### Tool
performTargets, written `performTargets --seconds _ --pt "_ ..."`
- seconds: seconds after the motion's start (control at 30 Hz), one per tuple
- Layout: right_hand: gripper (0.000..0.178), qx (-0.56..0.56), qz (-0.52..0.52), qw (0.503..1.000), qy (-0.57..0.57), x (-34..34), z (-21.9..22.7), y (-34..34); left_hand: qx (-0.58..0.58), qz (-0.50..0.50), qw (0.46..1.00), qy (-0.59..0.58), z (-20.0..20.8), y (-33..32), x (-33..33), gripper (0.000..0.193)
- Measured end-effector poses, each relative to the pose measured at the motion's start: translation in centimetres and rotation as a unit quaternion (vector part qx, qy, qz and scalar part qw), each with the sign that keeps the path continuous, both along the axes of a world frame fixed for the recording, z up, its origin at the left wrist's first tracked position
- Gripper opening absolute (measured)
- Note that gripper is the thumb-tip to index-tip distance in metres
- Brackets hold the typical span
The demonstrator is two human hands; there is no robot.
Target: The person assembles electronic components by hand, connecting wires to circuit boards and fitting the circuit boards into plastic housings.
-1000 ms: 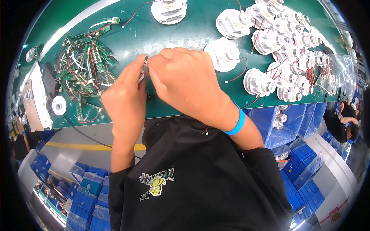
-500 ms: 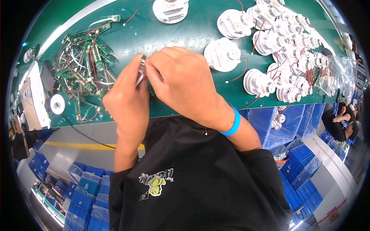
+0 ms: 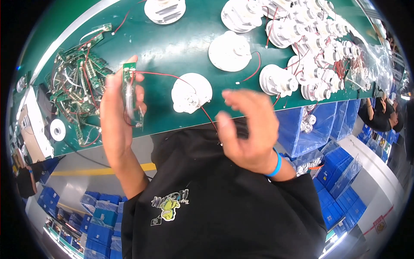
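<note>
Gripping one green board (image 3: 128,88), wired to a white unit (image 3: 202,88): my left hand (image 3: 114,121). My right hand (image 3: 252,131)'s spread, empty; more boards (image 3: 89,71) heaped frame left.

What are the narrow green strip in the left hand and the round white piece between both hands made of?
Narrow green strip: probably circuit-board laminate, possibly glossy; green face, red wire apparently attached. Round white piece: likely smooth, matte plastic; even colour, moulded-looking shape.
</note>
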State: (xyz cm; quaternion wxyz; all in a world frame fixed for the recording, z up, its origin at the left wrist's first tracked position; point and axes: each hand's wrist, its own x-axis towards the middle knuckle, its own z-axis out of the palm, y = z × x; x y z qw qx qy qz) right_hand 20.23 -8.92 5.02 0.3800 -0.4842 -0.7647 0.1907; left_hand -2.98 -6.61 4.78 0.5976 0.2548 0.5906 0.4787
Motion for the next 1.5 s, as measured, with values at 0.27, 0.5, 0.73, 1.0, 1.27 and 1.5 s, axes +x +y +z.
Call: performTargets --seconds 0.27,0.5,0.73,1.0,1.27,1.5 --pt "0.021 -0.265 -0.088 0.945 0.172 1.4 -0.4 -4.8 -0.013 -0.038 0.997 -0.07 -1.0 0.0 0.4 0.056" --pt "0.017 -0.112 -0.025 0.939 0.324 0.6 -1.9 -1.8 -0.025 -0.017 0.967 -0.254 -0.3 -2.0 0.8 0.054" --pt "0.023 0.052 0.098 0.994 0.016 -0.6 -1.4 0.7 0.066 -0.059 0.956 -0.28 -1.1 -3.8 2.9 0.052" --pt "0.019 -0.077 0.144 0.986 0.015 -2.4 -0.6 1.5 0.014 -0.045 0.984 -0.17 -0.7 -4.6 4.0 0.048" --pt "0.013 -0.043 0.112 0.988 0.102 -2.9 -1.6 1.4 0.027 -0.022 0.983 -0.183 -1.0 -4.6 4.4 0.049" --pt "0.008 -0.056 0.112 0.987 0.104 -2.8 -1.9 1.5 0.058 -0.041 0.98 -0.185 -1.3 -5.0 4.1 0.046"
